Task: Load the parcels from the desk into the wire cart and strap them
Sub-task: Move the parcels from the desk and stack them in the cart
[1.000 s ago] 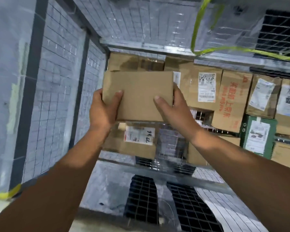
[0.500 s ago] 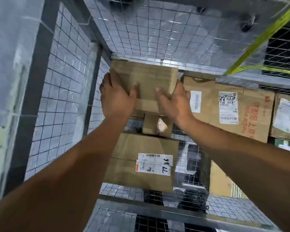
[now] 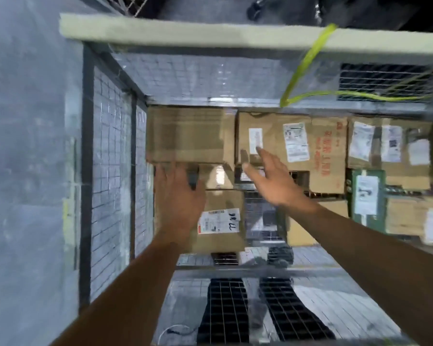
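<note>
Motion blur smears the parcel labels (image 3: 296, 142); the left hand (image 3: 179, 198) hides part of one labelled parcel (image 3: 223, 242).

Back of the wire cart (image 3: 210, 78) is pretty much walled off for us. A plain brown box (image 3: 190, 134) is jammed into the left corner against the mesh, a printed box (image 3: 293, 143) sits right beside it, and a green box (image 3: 365, 196) is further right. A labelled box (image 3: 220, 221) sits in front. The only gap we see is a patch of bare mesh (image 3: 263, 216) just right of it. A yellow strap (image 3: 308, 63) hangs across the top right.

A parcel (image 3: 190, 134) sits in the wire cart's (image 3: 110, 196) far left corner. A second parcel (image 3: 220, 221) lies before it, other parcels (image 3: 310, 151) to their right.
</note>
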`<state>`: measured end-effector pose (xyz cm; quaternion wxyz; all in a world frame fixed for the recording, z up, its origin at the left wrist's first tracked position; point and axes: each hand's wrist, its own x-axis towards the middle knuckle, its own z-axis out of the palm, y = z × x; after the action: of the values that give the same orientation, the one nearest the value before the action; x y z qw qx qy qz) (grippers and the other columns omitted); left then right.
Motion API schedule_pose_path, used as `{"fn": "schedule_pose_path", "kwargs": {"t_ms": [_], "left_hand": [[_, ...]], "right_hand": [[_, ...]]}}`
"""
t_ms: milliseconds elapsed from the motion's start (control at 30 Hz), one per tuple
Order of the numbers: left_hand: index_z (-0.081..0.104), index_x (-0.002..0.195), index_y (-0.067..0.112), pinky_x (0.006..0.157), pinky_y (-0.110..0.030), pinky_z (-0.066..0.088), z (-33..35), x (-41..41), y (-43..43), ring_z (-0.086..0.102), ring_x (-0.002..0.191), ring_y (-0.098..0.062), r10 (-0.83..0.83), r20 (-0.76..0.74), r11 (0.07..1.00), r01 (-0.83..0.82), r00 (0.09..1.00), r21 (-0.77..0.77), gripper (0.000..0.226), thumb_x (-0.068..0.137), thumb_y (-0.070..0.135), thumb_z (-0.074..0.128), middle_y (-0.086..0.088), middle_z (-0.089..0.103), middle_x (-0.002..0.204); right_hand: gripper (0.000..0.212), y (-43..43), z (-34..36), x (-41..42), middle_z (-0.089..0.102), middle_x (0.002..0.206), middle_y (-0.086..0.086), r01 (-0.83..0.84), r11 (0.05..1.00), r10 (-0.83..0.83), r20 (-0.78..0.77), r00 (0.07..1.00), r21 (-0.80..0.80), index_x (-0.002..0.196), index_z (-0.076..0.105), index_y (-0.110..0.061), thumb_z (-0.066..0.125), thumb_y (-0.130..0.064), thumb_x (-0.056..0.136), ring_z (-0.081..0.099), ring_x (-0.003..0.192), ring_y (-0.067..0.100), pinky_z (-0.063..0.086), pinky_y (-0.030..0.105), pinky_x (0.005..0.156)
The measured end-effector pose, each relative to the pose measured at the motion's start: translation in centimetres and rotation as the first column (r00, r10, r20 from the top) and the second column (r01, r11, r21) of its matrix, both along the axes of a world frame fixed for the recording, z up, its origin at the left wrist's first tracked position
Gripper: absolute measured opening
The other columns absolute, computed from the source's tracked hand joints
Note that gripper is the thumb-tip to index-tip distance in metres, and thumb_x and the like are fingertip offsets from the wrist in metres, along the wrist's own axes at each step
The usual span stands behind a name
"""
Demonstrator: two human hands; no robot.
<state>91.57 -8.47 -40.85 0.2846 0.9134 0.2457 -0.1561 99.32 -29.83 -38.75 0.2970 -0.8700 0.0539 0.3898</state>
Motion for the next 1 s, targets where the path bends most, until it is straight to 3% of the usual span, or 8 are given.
{"fn": "schedule_pose_path", "kwargs": {"t_ms": [133,233,433,533,700,800,933,1000], "left_hand": [[0.048,0.151,0.019,0.125,-0.052,0.022,6.8,-4.7,-3.4,0.019,0.154,-0.037,-0.126,-0.111,0.989,0.116,0.986,-0.092,0.065,0.097,0.051,0.063,-0.011,0.045,0.159],[0.048,0.153,0.022,0.123,-0.050,0.028,12.1,-6.1,-6.5,0.029,0.153,-0.034,-0.176,-0.168,0.971,0.143,0.970,-0.190,0.067,0.097,0.056,0.060,-0.006,0.045,0.160],[0.052,0.149,0.016,0.121,-0.046,0.031,23.3,-7.0,-16.9,0.036,0.148,-0.038,-0.437,-0.025,0.874,0.418,0.899,-0.249,0.061,0.099,0.048,0.063,-0.016,0.048,0.156],[0.053,0.149,0.015,0.120,-0.050,0.030,28.5,-8.9,-24.8,0.037,0.146,-0.039,-0.633,0.068,0.748,0.632,0.771,-0.205,0.062,0.099,0.051,0.060,-0.013,0.052,0.152],[0.042,0.156,0.026,0.126,-0.050,0.014,36.4,-17.0,-38.2,0.020,0.155,-0.031,-0.853,0.204,0.470,0.877,0.480,-0.097,0.067,0.099,0.058,0.056,-0.004,0.038,0.165],[0.041,0.157,0.024,0.125,-0.053,0.017,39.4,-23.1,-44.5,0.020,0.155,-0.034,-0.918,0.272,0.274,0.957,0.289,-0.092,0.071,0.098,0.062,0.053,-0.006,0.037,0.165],[0.047,0.154,0.018,0.125,-0.052,0.019,41.7,-30.9,-51.3,0.024,0.155,-0.036,-0.943,0.322,0.034,0.989,0.081,-0.147,0.074,0.095,0.060,0.060,-0.011,0.040,0.163],[0.048,0.153,0.017,0.125,-0.052,0.020,42.0,-33.9,-54.2,0.028,0.153,-0.035,-0.946,0.323,-0.086,0.980,-0.025,-0.178,0.082,0.088,0.067,0.050,-0.011,0.042,0.161]], "right_hand": [[0.079,-6.8,7.8,-5.8,0.027,0.169,0.002,0.039,0.997,-0.041,-0.020,0.999,-0.073,0.164,0.023,-0.033,0.047,-0.068,0.098,0.022,0.156,0.026,0.023,0.044,0.125],[0.076,-11.9,14.0,-10.0,0.037,0.165,0.007,0.111,0.981,-0.105,0.048,0.993,-0.157,0.163,0.030,-0.027,0.051,-0.063,0.099,0.032,0.151,0.027,0.027,0.043,0.123],[0.074,-20.5,25.6,-19.6,0.040,0.162,0.012,0.346,0.925,-0.306,0.229,0.924,-0.160,0.162,0.032,-0.021,0.059,-0.052,0.100,0.034,0.150,0.030,0.028,0.049,0.122],[0.073,-25.2,30.5,-26.3,0.043,0.160,0.009,0.536,0.836,-0.471,0.351,0.809,-0.114,0.160,0.035,-0.022,0.058,-0.056,0.100,0.037,0.148,0.028,0.028,0.043,0.121],[0.073,-32.9,36.1,-39.0,0.042,0.162,0.006,0.751,0.648,-0.639,0.446,0.627,-0.127,0.159,0.038,-0.022,0.060,-0.054,0.097,0.032,0.152,0.025,0.022,0.052,0.124],[0.072,-36.3,38.1,-47.6,0.037,0.164,0.003,0.882,0.447,-0.737,0.498,0.458,-0.150,0.159,0.039,-0.025,0.062,-0.054,0.097,0.028,0.154,0.022,0.018,0.050,0.125],[0.072,-38.9,39.9,-58.7,0.042,0.162,0.010,0.979,0.158,-0.805,0.558,0.201,-0.126,0.157,0.043,-0.016,0.064,-0.050,0.098,0.033,0.153,0.028,0.026,0.050,0.122],[0.071,-39.5,40.5,-63.5,0.041,0.162,0.014,0.992,0.035,-0.830,0.548,0.097,-0.123,0.157,0.042,-0.013,0.061,-0.051,0.100,0.034,0.152,0.030,0.029,0.051,0.121]]}}
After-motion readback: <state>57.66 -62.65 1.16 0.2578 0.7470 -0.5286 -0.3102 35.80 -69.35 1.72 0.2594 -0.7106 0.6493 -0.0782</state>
